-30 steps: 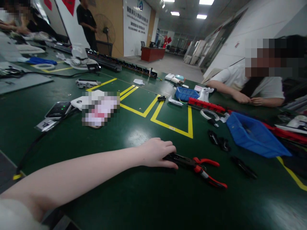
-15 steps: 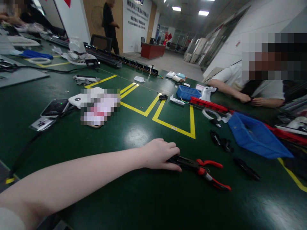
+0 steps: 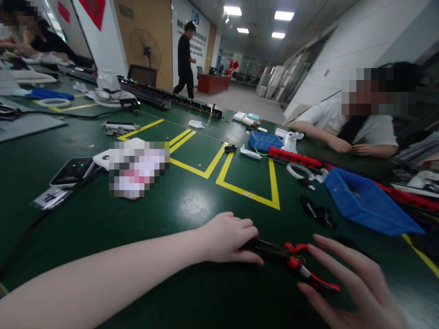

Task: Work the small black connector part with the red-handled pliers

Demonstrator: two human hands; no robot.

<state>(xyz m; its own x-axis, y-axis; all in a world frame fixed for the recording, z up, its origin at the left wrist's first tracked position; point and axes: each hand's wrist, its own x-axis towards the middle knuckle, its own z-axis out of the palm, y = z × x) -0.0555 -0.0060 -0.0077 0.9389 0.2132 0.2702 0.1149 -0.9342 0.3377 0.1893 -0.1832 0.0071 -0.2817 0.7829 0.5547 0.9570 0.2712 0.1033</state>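
A pair of pliers (image 3: 294, 262) with red-and-black handles and a dark nose lies low over the green table, its handles spread apart and pointing right. My left hand (image 3: 228, 238) is closed around the dark nose end; the fingers hide the tip of the jaws. At the handle end, my right hand (image 3: 356, 283) is open, thumb and fingers spread on either side of the handles. It is slightly blurred, and I cannot tell whether a fingertip touches the upper handle.
Black parts (image 3: 317, 212) and a blue bin (image 3: 368, 198) lie to the right, by a red strip (image 3: 297, 156). A phone (image 3: 140, 176) and a black device with green lights (image 3: 72, 171) lie left. Across the table sits a person (image 3: 346, 128); another person (image 3: 185, 61) walks behind.
My right hand has come into view from the lower right and reached the pliers' handles. My left hand keeps its hold on the nose. The person in the background has moved right.
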